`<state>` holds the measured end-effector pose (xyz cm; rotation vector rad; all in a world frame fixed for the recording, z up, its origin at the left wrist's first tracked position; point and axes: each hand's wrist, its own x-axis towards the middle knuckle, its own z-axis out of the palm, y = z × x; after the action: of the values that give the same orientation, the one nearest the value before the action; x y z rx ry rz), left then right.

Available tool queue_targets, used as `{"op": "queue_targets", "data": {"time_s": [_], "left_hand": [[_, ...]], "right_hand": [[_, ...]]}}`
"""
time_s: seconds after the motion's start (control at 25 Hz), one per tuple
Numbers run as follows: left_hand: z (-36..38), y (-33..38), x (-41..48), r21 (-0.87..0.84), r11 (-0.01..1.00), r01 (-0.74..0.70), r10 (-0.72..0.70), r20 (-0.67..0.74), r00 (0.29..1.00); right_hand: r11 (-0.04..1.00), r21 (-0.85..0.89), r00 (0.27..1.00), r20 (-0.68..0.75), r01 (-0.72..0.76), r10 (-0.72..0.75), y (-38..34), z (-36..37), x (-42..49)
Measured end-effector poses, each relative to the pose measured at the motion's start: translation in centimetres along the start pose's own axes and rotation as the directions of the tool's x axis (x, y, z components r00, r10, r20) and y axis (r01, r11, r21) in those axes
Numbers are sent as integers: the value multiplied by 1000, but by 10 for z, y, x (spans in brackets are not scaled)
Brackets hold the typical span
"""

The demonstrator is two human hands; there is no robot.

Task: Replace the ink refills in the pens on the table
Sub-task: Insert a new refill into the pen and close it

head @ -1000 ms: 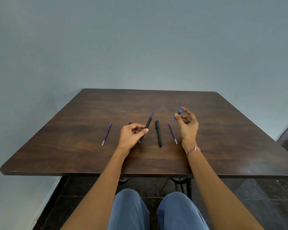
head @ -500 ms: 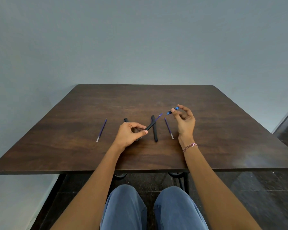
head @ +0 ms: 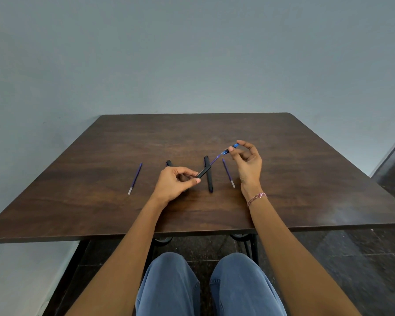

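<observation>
My left hand (head: 173, 184) pinches a black pen barrel (head: 204, 171) that points up and to the right, with a purple refill (head: 215, 160) sticking out of its far end. My right hand (head: 248, 164) pinches a small blue tip piece (head: 232, 148) at the end of that refill. A second black pen (head: 208, 176) lies on the table under the held barrel. A third black pen (head: 169, 163) shows only its end behind my left hand. Two loose purple refills lie flat: one at the left (head: 135, 177), one beside my right hand (head: 228, 172).
The dark wooden table (head: 306, 179) stands against a grey wall, its front edge just above my knees. A dark tiled floor shows at the right and below.
My left hand tilted the barrel from pointing away to pointing right. My right hand brought the blue tip piece to the end of the refill.
</observation>
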<state>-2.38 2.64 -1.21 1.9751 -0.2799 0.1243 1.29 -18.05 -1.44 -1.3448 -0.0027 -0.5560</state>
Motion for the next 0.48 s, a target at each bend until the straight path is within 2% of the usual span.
{"op": "queue_targets", "data": {"time_s": [0.28, 0.48], "left_hand": [[0, -3, 2, 13, 1000, -18, 18, -8, 1000], [0, -5, 3, 27, 999, -39, 39, -9, 999]], "right_hand": [[1000, -9, 999, 35, -9, 10, -1, 1, 1], [1000, 1, 1000, -24, -12, 12, 0, 0, 1]]}}
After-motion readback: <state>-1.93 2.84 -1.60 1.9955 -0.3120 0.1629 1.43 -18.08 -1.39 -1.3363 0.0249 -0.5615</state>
